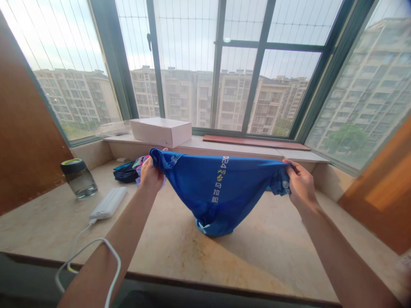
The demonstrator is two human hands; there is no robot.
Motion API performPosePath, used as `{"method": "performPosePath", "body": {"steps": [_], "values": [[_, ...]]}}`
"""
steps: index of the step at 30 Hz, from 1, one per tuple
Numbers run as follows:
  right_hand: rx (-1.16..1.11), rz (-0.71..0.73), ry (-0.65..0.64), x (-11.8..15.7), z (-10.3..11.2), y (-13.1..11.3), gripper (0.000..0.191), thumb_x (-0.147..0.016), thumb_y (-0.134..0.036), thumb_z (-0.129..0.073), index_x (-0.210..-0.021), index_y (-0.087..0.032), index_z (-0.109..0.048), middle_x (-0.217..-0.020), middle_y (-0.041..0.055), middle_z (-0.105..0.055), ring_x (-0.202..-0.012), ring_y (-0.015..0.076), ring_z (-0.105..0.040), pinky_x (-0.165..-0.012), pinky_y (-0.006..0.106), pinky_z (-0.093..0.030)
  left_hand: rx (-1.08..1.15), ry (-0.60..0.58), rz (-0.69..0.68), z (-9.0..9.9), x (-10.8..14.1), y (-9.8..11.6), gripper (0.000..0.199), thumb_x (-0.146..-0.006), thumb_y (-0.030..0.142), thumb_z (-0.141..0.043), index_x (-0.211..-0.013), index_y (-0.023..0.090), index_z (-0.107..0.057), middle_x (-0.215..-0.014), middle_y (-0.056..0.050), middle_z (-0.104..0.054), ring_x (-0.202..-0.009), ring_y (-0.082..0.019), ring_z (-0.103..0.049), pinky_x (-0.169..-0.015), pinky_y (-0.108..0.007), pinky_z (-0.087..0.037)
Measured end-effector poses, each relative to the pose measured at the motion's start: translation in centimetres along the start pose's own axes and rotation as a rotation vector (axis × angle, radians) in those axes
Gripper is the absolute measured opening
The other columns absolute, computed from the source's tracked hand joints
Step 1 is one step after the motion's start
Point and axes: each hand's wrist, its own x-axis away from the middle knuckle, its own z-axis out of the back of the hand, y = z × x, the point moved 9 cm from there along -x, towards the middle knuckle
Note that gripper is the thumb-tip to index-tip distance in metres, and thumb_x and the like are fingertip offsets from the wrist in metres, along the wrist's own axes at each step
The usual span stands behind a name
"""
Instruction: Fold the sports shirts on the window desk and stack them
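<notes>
A blue printed shirt [247,184] is stretched taut between my two hands above the stone counter. White and yellow characters run down its middle, and its lower part sags to a point close to the counter. My left hand [153,174] is closed on one bunched upper corner. At the opposite corner, my right hand [300,182] pinches the cloth, with a patterned piece hanging beside the fingers. Behind my left hand lies a small pile of dark and multicoloured cloth [126,173], partly hidden by that hand.
On the left of the counter [154,256] stand a clear bottle with a dark lid [78,179] and a white power bank [109,203]. Its white cable [118,256] loops across my left forearm. A white box [160,131] and a reddish board [257,142] rest on the window ledge.
</notes>
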Motion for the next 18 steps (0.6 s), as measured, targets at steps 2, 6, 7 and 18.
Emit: {"method": "performPosePath", "body": {"steps": [2,6,7,18], "values": [[0.004,0.011,0.001,-1.0,-0.6,-0.2,0.042,-0.076,-0.044,-0.074,-0.110,-0.018,-0.075,-0.080,0.0030,-0.072,-0.063,0.0148,-0.062,-0.050,0.024,-0.047,-0.012,-0.030,-0.035,-1.4,-0.3,1.0,0.037,-0.090,0.050,-0.070,-0.093,0.013,-0.068,-0.081,-0.006,-0.076,-0.077,-0.019,-0.073,-0.067,-0.029,-0.060],[0.216,0.111,-0.082,-1.6,-1.9,-0.4,0.040,-0.085,-0.045,-0.065,-0.113,-0.018,-0.075,-0.098,0.0078,-0.076,-0.082,0.0218,-0.069,-0.071,0.035,-0.058,-0.026,-0.070,-0.064,-2.8,0.6,1.7,0.033,-0.092,0.048,-0.068,-0.096,0.015,-0.068,-0.089,-0.003,-0.077,-0.092,-0.021,-0.073,-0.076,-0.030,-0.060],[0.311,0.133,-0.144,-1.1,-2.6,-0.1,0.040,-0.086,-0.044,-0.064,-0.113,-0.017,-0.076,-0.106,0.0102,-0.075,-0.095,0.0265,-0.070,-0.083,0.042,-0.058,-0.030,-0.079,-0.060,-3.0,1.2,1.4,0.032,-0.090,0.047,-0.071,-0.097,0.015,-0.068,-0.089,-0.003,-0.077,-0.093,-0.022,-0.073,-0.077,-0.031,-0.060],[0.104,-0.093,-1.174,19.8,-12.3,4.1,0.040,-0.079,-0.047,-0.073,-0.109,-0.020,-0.077,-0.120,0.0062,-0.074,-0.121,0.0210,-0.064,-0.105,0.030,-0.050,-0.808,-1.433,-0.366,-14.8,23.9,-6.8,0.031,-0.101,0.028,-0.050,-0.085,0.016,-0.073,-0.164,-0.008,-0.032,-0.147,-0.029,-0.038,-0.121,-0.038,-0.034]]}}
